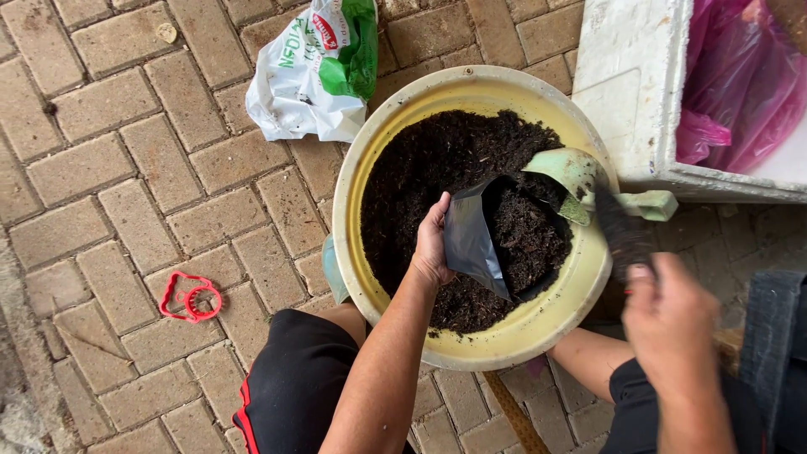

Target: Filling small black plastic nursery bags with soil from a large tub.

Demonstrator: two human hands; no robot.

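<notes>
Brick paving under a yellow basin of soil. My left hand grips the bag open; right hand, at 3 o'clock, is blurred and I cannot tell its grip. I judge filling underway; next, steady scooping.

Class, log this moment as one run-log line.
left hand: holds black grow bag open | right hand: raised, blurred, dark soil clump | green scoop: resting in yellow basin of soil

Soft, even daylight, with no hard shadows or glare. The brick paving is sharp; the raised right hand is motion-blurred and close.
</notes>
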